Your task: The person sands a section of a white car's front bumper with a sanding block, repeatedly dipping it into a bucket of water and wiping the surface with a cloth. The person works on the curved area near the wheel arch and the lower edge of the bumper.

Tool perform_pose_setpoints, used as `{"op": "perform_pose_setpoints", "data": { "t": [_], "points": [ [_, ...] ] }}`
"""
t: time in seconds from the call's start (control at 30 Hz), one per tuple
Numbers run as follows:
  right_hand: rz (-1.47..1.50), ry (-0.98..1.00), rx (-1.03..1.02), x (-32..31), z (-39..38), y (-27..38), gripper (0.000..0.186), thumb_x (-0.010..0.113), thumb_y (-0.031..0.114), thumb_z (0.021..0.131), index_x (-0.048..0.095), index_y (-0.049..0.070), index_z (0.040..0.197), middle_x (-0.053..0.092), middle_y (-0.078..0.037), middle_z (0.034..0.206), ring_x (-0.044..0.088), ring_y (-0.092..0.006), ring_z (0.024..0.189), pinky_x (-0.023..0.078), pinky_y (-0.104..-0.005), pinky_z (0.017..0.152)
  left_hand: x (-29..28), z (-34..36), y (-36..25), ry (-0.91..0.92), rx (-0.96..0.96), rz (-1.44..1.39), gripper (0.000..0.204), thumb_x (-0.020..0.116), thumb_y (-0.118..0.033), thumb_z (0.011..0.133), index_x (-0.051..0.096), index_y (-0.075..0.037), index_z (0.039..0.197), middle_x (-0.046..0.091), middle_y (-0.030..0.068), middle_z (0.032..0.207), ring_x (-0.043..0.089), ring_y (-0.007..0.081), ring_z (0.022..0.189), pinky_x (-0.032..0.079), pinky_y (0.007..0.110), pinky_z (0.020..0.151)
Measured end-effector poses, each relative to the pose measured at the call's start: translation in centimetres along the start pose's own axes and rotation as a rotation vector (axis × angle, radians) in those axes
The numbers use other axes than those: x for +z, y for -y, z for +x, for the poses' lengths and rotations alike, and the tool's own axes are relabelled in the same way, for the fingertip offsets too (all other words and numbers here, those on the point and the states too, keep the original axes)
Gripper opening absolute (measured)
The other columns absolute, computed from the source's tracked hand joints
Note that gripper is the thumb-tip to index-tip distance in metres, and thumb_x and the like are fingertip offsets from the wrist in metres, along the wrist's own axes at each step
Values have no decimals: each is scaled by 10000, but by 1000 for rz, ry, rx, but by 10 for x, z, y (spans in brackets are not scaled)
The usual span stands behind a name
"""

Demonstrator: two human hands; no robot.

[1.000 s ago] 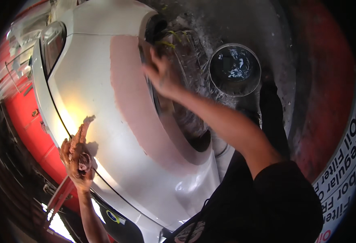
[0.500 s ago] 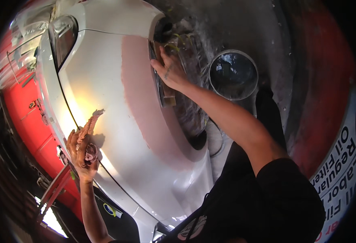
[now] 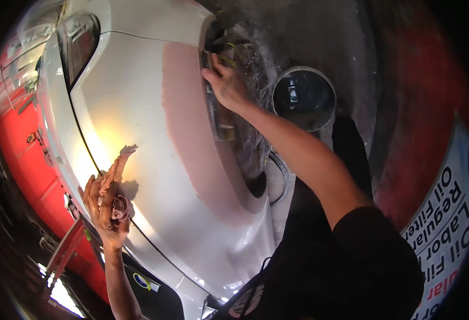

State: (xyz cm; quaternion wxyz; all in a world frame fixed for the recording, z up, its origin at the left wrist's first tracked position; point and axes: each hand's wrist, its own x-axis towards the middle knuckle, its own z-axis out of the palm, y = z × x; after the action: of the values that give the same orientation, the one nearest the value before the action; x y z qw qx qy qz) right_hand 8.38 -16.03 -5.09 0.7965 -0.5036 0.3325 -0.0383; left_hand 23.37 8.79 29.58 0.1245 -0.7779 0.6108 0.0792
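Observation:
A light silver car panel (image 3: 138, 101) curves down the middle, with a matte pinkish-brown patch (image 3: 183, 117) along its wheel arch edge. My left hand (image 3: 103, 213) rests on the panel's left side by the dark seam, closed around a wet-looking, twisted, pinkish rag (image 3: 118, 173) whose end sticks up. My right hand (image 3: 226, 85) reaches across to the upper part of the arch edge, fingers bent at the lip and thumb beside the patch. Whatever lies beneath those fingers is hidden. A dark strip with a tan piece (image 3: 225, 132) hangs just below along the arch.
A round bucket (image 3: 304, 98) of dark liquid stands on the wet floor to the right. Clear plastic sheeting (image 3: 250, 154) covers the wheel opening. A tape roll (image 3: 142, 281) lies at lower left, near a red cabinet (image 3: 29, 154). A printed sign (image 3: 448, 229) is at right.
The view has shifted slightly. My right hand has slid a little farther up the arch edge. My left hand keeps hold of the rag at the same spot on the panel.

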Motion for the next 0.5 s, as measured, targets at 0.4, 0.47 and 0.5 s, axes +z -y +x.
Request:
{"op": "perform_pose_setpoints", "data": {
  "t": [0.4,0.47,0.5],
  "points": [
    [-215,-547,-278,59,-45,-21,503,616,435,973,698,26,1255,731,-224,968,723,-329,928,524,-419,822,-4,-2,-5,28,-2,61,575,565,-442,904,660,-96,1354,560,213,1410,450,489,1379,312,636,1155],
    [-95,-306,-185,36,-31,-16,716,620,462,970,482,42,1533,673,-320,1144,628,-471,1177,472,-475,1046,-3,2,-3,34,-2,64,566,575,-427,900,662,-87,1345,558,221,1407,444,494,1382,320,635,1149],
    [7,-245,-135,21,-12,-13,734,623,471,965,465,57,1551,637,-341,1215,614,-477,1201,459,-477,1067,-1,3,-2,18,14,43,567,577,-425,899,661,-83,1343,558,222,1406,443,494,1383,321,633,1149]
  ]
}}
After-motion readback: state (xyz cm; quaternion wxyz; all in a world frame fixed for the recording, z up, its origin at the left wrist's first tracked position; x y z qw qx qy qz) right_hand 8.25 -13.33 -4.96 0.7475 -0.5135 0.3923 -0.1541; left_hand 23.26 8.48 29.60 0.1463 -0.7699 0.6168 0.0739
